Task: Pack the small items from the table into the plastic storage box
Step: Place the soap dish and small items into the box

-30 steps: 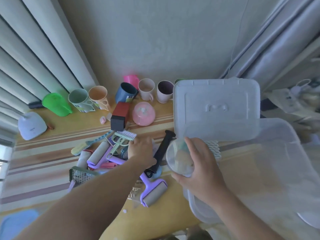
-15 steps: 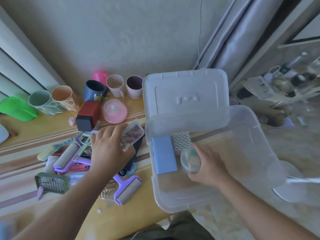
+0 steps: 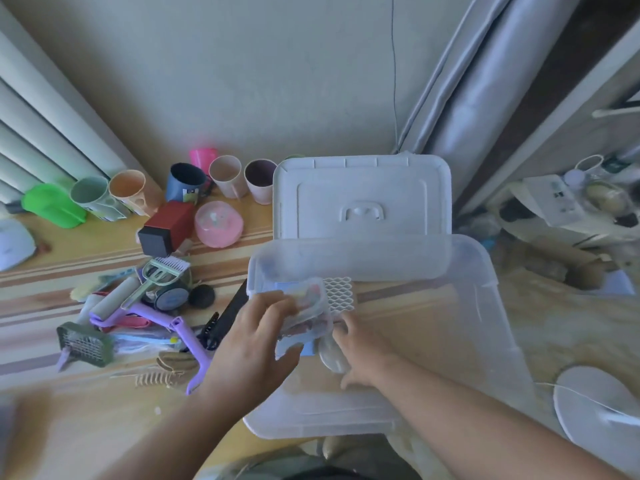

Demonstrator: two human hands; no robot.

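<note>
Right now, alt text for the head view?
A left hand holds a clear flat case over the open plastic storage box, while the right hand rests inside it. Brushes, lint rollers and cups clutter the wooden table to the left.

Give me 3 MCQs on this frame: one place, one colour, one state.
1. Where is the lid?
A. leaning behind the box
B. on the floor
C. shut on the box

2. Colour of the lint rollers' handles?
A. red
B. purple
C. black

3. Left hand?
A. empty
B. flat on the table
C. holding a clear case

Key: A, it stands at the far rim of the box; B, both handles are purple; C, its fingers grip the case over the box.
</note>
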